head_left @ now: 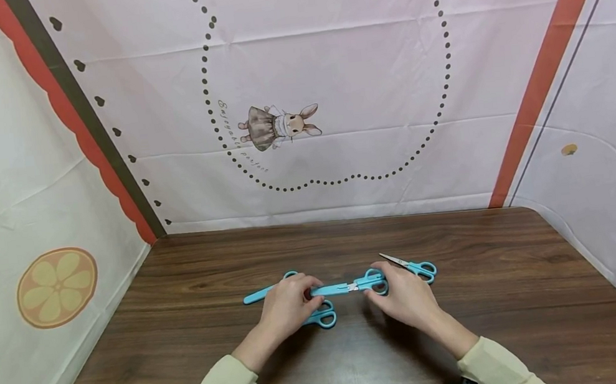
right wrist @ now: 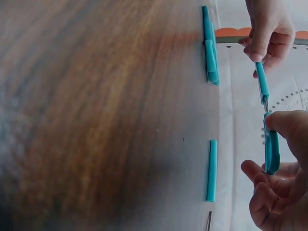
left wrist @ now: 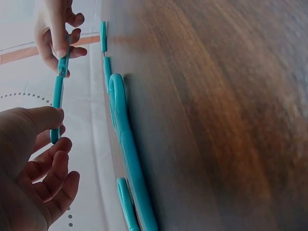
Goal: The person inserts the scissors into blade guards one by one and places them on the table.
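Between the two hands, a pair of light blue scissors (head_left: 375,280) is held above the table. Its blades run into a light blue blade cover (head_left: 331,290), with a short stretch of metal showing between cover and handles. My left hand (head_left: 290,303) pinches the cover's far end between thumb and fingers. The right hand (head_left: 407,294) pinches the handle loops with thumb and fingertips. Below the left hand lie covered scissors, whose handles (head_left: 325,315) show in the head view. Just beyond the right hand lie scissors with bare blades (head_left: 422,271).
Another covered pair of scissors (head_left: 259,295) lies behind the left hand. In the right wrist view, a light blue strip (right wrist: 211,171), like a loose cover, lies on the brown wooden table (head_left: 522,294). A printed cloth (head_left: 353,87) hangs at the table's back and sides.
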The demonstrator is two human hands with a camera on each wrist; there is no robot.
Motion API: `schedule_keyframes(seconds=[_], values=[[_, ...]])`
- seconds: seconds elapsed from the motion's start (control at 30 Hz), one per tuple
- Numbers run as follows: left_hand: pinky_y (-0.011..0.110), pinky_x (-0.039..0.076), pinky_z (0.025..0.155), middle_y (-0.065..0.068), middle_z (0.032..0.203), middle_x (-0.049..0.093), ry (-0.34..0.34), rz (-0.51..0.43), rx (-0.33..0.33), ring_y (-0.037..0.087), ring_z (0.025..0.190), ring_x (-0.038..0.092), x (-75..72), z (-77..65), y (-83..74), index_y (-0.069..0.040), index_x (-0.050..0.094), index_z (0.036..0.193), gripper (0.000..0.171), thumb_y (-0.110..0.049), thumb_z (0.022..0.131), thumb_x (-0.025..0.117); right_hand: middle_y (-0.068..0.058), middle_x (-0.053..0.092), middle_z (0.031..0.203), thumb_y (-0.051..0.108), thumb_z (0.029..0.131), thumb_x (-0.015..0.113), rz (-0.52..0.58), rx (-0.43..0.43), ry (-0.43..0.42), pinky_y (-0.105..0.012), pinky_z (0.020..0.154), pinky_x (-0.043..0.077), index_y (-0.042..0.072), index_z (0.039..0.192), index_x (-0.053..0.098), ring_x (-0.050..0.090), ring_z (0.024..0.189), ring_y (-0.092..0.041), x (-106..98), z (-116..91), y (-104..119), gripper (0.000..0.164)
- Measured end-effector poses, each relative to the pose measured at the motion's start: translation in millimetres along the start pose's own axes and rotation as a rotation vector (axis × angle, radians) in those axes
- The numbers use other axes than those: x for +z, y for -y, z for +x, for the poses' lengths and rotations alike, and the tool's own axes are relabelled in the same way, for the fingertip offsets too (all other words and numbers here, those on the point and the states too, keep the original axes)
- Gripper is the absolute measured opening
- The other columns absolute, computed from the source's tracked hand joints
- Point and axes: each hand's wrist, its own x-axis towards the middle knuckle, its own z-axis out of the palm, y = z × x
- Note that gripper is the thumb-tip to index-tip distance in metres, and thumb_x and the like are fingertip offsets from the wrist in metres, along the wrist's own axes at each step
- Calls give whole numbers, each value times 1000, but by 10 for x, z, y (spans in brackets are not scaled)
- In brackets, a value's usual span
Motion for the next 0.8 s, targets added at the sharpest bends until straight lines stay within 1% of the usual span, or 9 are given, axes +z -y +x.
schedule_keyframes(seconds=[0.1, 0.2, 0.37, 0.47, 0.7, 0.8], values=[[16, 34, 46, -10, 69, 53, 1, 3, -3, 0, 56, 42, 0, 1, 4, -21, 71, 94, 18, -31, 79, 72, 11, 51, 66, 39, 76, 70, 3, 4, 7, -24, 43, 26, 15, 118, 57, 37, 48, -6, 0, 4, 2, 50], [16, 33, 45, -10, 68, 52, -4, 3, 2, 0, 55, 41, 1, 2, 4, -21, 71, 93, 17, -31, 79, 72, 11, 49, 64, 40, 76, 69, 4, 19, 4, -24, 43, 27, 15, 119, 56, 37, 48, -6, 2, 6, 2, 51], [16, 33, 44, -10, 67, 51, -43, -6, 23, 0, 53, 40, -4, 8, -2, -23, 71, 92, 14, -27, 79, 73, 6, 58, 73, 40, 76, 70, 11, 50, -12, -25, 44, 31, 15, 118, 56, 41, 50, -7, 5, 10, 1, 51], [16, 33, 44, -10, 66, 51, -58, -4, 28, -1, 53, 40, -5, 11, -3, -24, 71, 92, 13, -26, 79, 72, 4, 63, 79, 40, 76, 70, 13, 52, -24, -25, 45, 33, 15, 117, 56, 43, 52, -6, 6, 11, 0, 50], [16, 33, 44, -12, 67, 51, -54, -11, 28, -1, 54, 41, 4, 4, -7, -24, 70, 93, 13, -26, 79, 72, 2, 66, 87, 41, 74, 71, -3, 35, -78, -24, 47, 36, 15, 116, 59, 49, 58, -5, 9, 8, -4, 51], [16, 33, 45, -14, 67, 50, -55, -15, 28, -1, 54, 41, 8, -2, -13, -24, 70, 93, 14, -26, 79, 72, 1, 67, 87, 41, 74, 71, -8, 33, -92, -24, 47, 36, 14, 115, 59, 49, 57, -6, 10, 3, -5, 51]])
